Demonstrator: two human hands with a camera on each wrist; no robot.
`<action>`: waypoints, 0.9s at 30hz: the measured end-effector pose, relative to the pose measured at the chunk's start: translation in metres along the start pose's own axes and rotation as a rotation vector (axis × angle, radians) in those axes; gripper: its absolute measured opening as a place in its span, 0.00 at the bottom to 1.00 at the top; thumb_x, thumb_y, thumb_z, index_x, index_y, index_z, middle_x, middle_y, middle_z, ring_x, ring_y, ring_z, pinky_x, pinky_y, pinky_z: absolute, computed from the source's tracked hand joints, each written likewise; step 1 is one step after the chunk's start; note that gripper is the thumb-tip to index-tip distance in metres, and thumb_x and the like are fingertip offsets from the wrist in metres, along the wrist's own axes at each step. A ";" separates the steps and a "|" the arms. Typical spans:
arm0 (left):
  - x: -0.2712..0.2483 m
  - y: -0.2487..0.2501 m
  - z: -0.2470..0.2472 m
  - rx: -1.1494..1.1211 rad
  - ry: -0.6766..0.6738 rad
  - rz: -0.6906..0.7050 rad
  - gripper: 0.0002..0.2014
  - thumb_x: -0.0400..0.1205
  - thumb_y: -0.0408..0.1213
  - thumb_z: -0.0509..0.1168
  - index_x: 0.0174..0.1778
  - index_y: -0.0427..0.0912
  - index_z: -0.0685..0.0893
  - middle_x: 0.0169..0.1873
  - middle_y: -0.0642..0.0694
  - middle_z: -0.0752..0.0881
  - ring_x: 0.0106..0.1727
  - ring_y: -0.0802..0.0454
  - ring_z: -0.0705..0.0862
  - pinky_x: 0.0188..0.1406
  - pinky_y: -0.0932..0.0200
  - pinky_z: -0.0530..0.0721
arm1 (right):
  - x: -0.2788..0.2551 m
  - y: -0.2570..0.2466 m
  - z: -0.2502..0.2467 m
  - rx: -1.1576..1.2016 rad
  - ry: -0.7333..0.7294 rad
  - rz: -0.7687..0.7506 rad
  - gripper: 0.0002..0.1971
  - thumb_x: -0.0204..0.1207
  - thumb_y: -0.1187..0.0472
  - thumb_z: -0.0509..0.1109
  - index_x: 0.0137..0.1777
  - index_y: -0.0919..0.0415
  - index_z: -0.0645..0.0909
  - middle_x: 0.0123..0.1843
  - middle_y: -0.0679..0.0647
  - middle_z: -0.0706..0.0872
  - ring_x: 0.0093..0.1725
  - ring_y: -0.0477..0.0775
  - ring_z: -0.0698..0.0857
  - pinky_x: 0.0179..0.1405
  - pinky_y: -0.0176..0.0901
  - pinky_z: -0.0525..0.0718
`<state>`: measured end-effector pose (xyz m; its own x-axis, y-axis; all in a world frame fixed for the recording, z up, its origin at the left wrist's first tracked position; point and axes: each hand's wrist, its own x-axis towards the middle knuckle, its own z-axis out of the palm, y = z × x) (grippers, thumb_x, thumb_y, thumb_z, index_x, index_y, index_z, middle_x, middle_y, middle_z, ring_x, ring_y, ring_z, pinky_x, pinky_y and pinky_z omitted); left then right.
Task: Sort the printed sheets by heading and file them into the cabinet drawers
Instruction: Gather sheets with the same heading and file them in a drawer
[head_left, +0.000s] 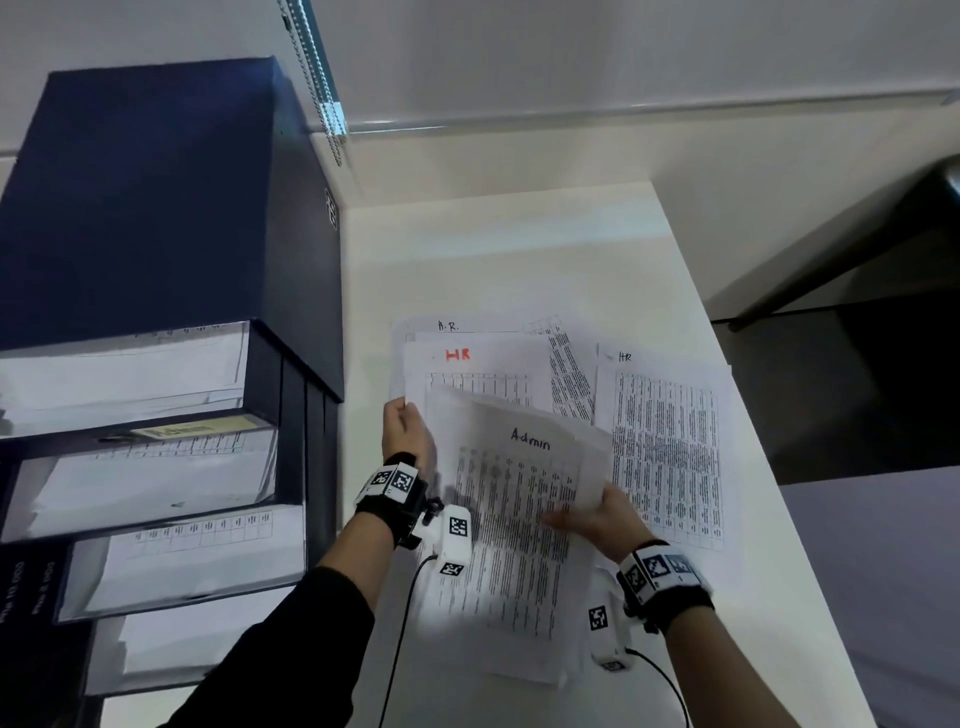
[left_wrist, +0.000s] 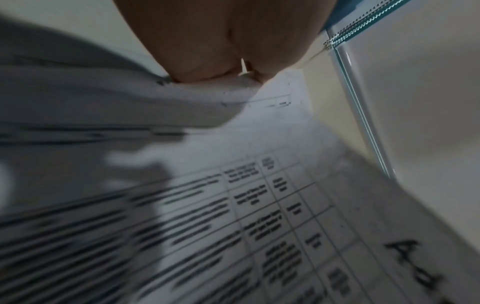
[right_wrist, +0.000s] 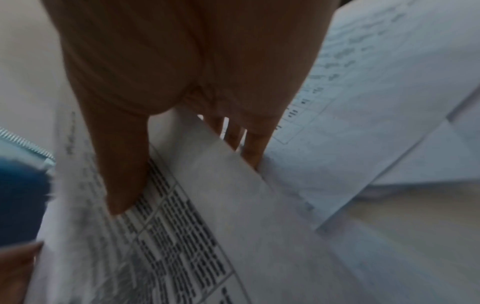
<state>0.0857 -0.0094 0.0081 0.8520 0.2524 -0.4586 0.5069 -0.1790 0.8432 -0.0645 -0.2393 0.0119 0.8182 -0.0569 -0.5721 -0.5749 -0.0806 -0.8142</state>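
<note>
Head view: both hands, left hand (head_left: 408, 431) and right hand (head_left: 597, 519), apparently pinch Admin sheet (head_left: 519, 519) edges.

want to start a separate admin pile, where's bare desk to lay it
Bare desk lies behind the sheets, toward the wall, beside the cabinet. A thin strip runs along the right edge. The middle and near part are covered with paper.

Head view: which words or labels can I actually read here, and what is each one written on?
"Admin": handwritten on the top sheet held by the left hand and right hand.
"HR" in red: on a sheet behind it.
"H.R.": on the rearmost sheet.
"HR" in black: on the right-hand sheet.
"Admin", faint: on a yellow label on a cabinet drawer.
Printed tables and lower drawer labels: too blurred to read.
</note>
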 end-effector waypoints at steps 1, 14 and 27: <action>0.000 0.001 0.001 -0.002 0.023 -0.012 0.09 0.90 0.39 0.52 0.62 0.41 0.74 0.45 0.44 0.80 0.44 0.47 0.77 0.42 0.59 0.75 | 0.000 0.002 0.000 -0.016 -0.001 -0.013 0.26 0.60 0.59 0.85 0.58 0.61 0.83 0.52 0.54 0.92 0.51 0.52 0.91 0.48 0.48 0.90; -0.051 0.068 -0.022 0.026 -0.279 0.163 0.41 0.79 0.57 0.69 0.84 0.49 0.57 0.80 0.41 0.68 0.80 0.49 0.67 0.69 0.59 0.68 | -0.021 -0.098 0.015 0.092 0.335 -0.299 0.18 0.61 0.60 0.83 0.51 0.61 0.85 0.48 0.55 0.92 0.47 0.50 0.92 0.41 0.44 0.91; -0.122 0.109 -0.199 -0.054 -0.344 0.493 0.19 0.82 0.43 0.71 0.69 0.45 0.81 0.60 0.52 0.89 0.59 0.57 0.87 0.62 0.52 0.86 | -0.087 -0.213 0.098 0.242 0.416 -0.481 0.55 0.57 0.34 0.82 0.79 0.62 0.65 0.70 0.52 0.82 0.68 0.54 0.81 0.72 0.59 0.76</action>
<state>0.0113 0.1292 0.2113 0.9828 -0.1721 -0.0666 0.0415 -0.1455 0.9885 -0.0132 -0.1199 0.2257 0.8870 -0.4520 -0.0945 -0.0913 0.0291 -0.9954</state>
